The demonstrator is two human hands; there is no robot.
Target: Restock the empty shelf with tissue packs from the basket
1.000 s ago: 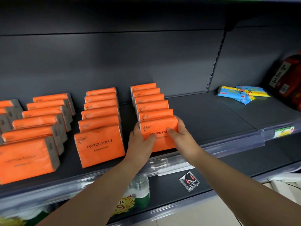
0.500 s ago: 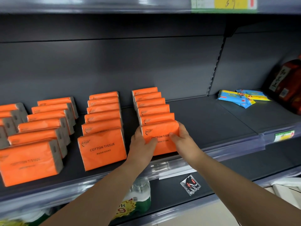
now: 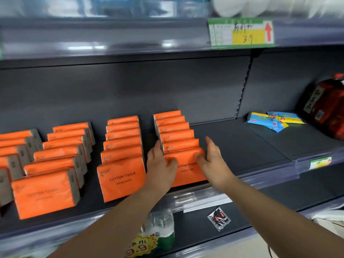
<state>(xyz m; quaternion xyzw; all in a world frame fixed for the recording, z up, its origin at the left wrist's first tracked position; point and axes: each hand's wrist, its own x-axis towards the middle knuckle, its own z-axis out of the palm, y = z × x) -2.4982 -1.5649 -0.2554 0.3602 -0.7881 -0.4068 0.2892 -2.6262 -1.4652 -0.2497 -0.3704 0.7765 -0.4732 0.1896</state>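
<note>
Through the head camera I see the left hand (image 3: 160, 164) and the right hand (image 3: 214, 161) flanking the front tissue pack (image 3: 188, 173) of a row (image 3: 175, 131) of six upright orange packs. Both hands are released, fingers straight. The left hand lies against the pack's left side with its thumb on the printed face. The right hand stands just beside the pack's right side, thumb touching the face. This pack stands near the front edge of the dark shelf (image 3: 242, 146), about midway along it. To its left stand more rows (image 3: 122, 155) of the same packs. Near the back edge, far right, lie blue and yellow packets (image 3: 273, 121) beside a red package (image 3: 327, 108). The lower shelf (image 3: 279, 198) holds a bottle (image 3: 160, 226) and a small black sachet (image 3: 218, 218).
</note>
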